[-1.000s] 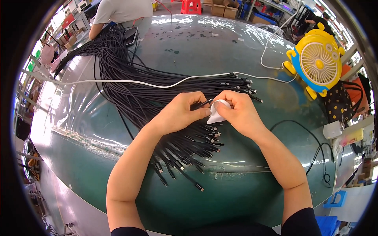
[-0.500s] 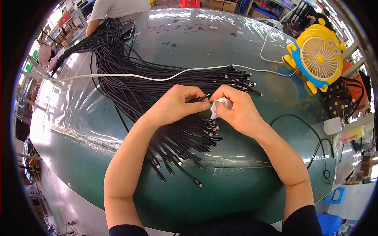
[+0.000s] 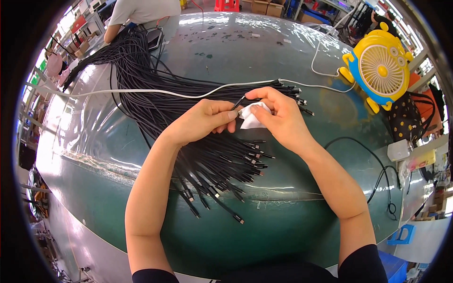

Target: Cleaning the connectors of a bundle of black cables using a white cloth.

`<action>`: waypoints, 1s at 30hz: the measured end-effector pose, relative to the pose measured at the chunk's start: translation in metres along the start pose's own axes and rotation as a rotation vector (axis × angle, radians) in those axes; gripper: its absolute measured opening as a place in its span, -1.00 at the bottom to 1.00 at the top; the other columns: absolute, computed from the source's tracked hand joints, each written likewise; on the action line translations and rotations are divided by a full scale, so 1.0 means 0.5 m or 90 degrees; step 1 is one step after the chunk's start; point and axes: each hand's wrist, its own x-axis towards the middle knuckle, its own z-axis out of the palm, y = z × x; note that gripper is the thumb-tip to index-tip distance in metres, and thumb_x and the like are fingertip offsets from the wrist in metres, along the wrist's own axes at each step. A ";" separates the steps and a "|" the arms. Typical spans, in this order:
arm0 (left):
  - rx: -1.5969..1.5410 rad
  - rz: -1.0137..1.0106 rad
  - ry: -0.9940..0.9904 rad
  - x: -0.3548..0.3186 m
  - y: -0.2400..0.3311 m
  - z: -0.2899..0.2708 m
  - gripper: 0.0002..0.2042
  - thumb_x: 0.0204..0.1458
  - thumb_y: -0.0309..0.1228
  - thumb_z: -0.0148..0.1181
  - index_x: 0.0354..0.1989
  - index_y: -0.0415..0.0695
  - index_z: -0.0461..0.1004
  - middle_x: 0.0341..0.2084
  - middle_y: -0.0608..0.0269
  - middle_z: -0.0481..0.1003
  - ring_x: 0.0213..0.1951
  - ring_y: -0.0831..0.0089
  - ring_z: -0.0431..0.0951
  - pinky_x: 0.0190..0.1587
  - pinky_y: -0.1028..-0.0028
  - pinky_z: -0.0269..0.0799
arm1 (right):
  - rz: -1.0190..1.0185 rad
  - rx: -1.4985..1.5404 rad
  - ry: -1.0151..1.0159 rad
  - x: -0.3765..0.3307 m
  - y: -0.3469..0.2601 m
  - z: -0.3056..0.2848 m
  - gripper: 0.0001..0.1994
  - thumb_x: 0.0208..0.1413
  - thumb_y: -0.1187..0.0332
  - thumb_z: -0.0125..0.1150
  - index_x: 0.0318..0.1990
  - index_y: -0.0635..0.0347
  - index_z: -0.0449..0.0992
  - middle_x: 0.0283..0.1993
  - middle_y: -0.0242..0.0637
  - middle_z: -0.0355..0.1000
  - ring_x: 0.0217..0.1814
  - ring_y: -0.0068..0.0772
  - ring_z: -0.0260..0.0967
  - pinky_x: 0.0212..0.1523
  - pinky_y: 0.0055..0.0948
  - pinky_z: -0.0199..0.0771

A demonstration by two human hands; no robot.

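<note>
My left hand (image 3: 206,120) pinches a black cable near its end, over the middle of the table. The cable's plug (image 3: 239,102) slants up from those fingers toward my right hand (image 3: 279,117). Between the thumb and fingers of my right hand is a crumpled white cloth or tissue (image 3: 253,118), its lower corner hanging loose. The right index finger reaches to the plug's tip. Beneath and around the left hand spreads a large bundle of black cables (image 3: 155,101), with metal-tipped plugs (image 3: 247,162) fanned out toward the right and the near side.
A white cord (image 3: 155,91) crosses over the bundle. At the right stands a yellow and blue fan (image 3: 383,68), near a dotted bag (image 3: 406,118). A black looped cable (image 3: 377,177) lies by the right edge. Another person (image 3: 141,10) sits at the far left of the green table (image 3: 283,231).
Both hands have shifted slightly; the right index finger has lifted to the plug's tip. The white cloth now shows more of itself, opened out below the right fingers.
</note>
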 end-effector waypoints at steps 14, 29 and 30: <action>-0.077 0.000 0.001 -0.005 -0.002 -0.018 -0.73 0.22 -0.29 0.02 -0.04 -0.22 0.42 -0.52 0.44 0.46 -0.47 0.69 0.35 -0.35 0.65 0.26 | 0.017 -0.114 -0.030 0.027 -0.011 0.026 -0.83 0.11 0.37 0.09 -0.29 0.32 0.47 -0.38 -0.21 0.54 -0.35 -0.50 0.46 -0.26 -0.46 0.43; -0.042 -0.016 0.037 0.002 -0.021 -0.023 -0.80 0.10 -0.28 0.20 -0.40 -0.16 0.48 -0.56 0.45 0.43 -0.51 0.69 0.31 -0.44 0.62 0.20 | -0.046 -0.237 -0.015 0.004 0.001 0.018 -0.89 0.08 0.44 0.11 -0.25 0.26 0.45 -0.41 -0.33 0.46 -0.40 -0.60 0.35 -0.32 -0.56 0.34; -0.059 -0.005 0.056 0.003 -0.019 -0.021 -0.82 0.07 -0.33 0.23 -0.39 -0.18 0.46 -0.55 0.43 0.43 -0.49 0.69 0.32 -0.43 0.62 0.21 | -0.028 -0.219 -0.002 0.002 0.002 0.016 -0.89 0.09 0.46 0.11 -0.25 0.26 0.45 -0.39 -0.34 0.46 -0.38 -0.63 0.35 -0.32 -0.58 0.34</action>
